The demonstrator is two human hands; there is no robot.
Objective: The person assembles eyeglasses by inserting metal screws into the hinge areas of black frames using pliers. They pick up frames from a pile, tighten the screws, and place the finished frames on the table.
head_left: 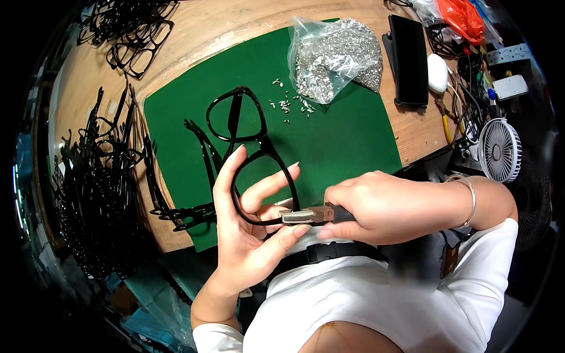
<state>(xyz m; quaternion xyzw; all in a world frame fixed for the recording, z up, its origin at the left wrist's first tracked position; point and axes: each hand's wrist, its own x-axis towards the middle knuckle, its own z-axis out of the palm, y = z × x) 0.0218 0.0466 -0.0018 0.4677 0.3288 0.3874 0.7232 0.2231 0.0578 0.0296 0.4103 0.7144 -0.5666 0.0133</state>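
Observation:
My left hand [240, 250] is closed around the lower end of a black eyeglass frame [262, 120], its thumb and fingers at the corner of the near rim. The frame points away from me over a green mat [344, 156], and its lens openings look bare. In my right hand [382, 206] is a pair of pliers [315, 214], gripped by the dark handle. The pliers' jaws meet the frame's near corner, beside my left thumb; what lies between them is hidden. Small silvery metal pieces [285, 107] lie scattered on the mat beyond my hands.
A clear plastic bag [321, 65] of tiny metal pieces lies at the mat's far edge. Black eyeglass frames [106, 194] are heaped at left, with more [141, 50] at far left. On the right are a phone [409, 65], a white fan [500, 150] and cables.

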